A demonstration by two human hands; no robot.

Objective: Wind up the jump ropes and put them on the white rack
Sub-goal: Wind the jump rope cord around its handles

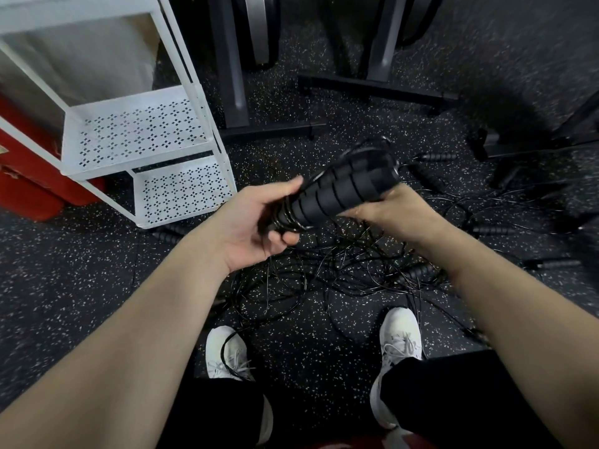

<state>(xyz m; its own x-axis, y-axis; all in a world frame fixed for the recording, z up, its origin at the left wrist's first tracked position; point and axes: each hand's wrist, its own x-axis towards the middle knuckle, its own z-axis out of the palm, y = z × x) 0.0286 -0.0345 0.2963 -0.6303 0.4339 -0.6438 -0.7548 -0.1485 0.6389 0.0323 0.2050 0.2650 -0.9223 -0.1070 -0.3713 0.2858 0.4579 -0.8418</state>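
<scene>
Both my hands hold one wound jump rope point(340, 189): black ribbed foam handles side by side with thin black cord coiled round their lower end. My left hand point(259, 222) grips the coiled end, fingers curled under it. My right hand point(389, 209) grips the handles from the right and below. The bundle is blurred. The white rack point(142, 131) with perforated shelves stands at the left, its two visible shelves bare. A tangle of loose black ropes point(340, 270) lies on the floor under my hands.
Loose handles point(434, 156) lie scattered on the speckled black floor to the right. Black exercise machine bases point(376, 85) stand behind. A red box point(29, 186) sits left of the rack. My white shoes point(400, 338) stand near the tangle, a cord across the left one.
</scene>
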